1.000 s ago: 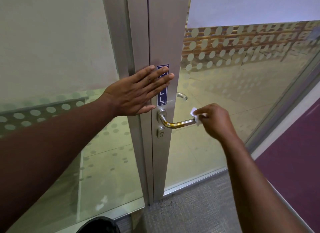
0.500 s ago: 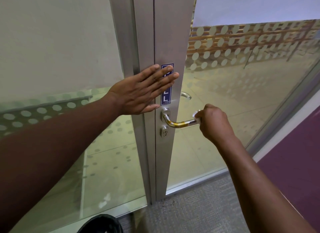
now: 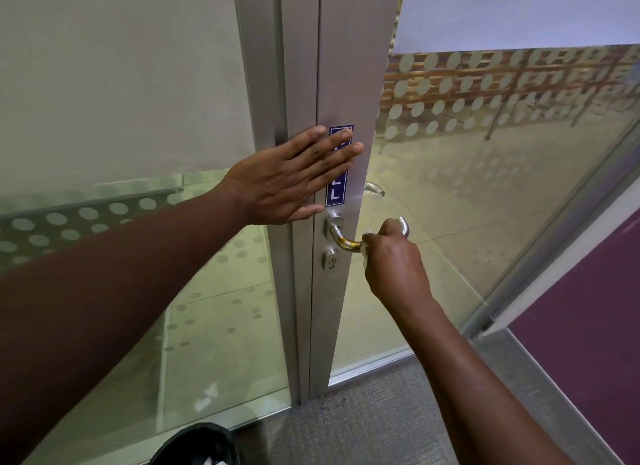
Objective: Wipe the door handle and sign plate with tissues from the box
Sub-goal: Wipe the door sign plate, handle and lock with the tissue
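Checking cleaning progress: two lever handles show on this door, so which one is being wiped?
The near-side silver lever handle below the blue sign plate; the right hand grips it with white tissue. The far-side handle behind the glass is untouched.

**Glass partitions, grey carpet, purple floor beyond**

Left of the grip, a glass panel (image 3: 121,118) carries a band of frosted dots. Right of it, the glass door leaf (image 3: 485,194) bears rows of the same dots, with pale tiled floor visible through. Below lies grey carpet (image 3: 363,426); far right, purple flooring (image 3: 588,326). A black bin (image 3: 197,445) sits at the bottom edge.
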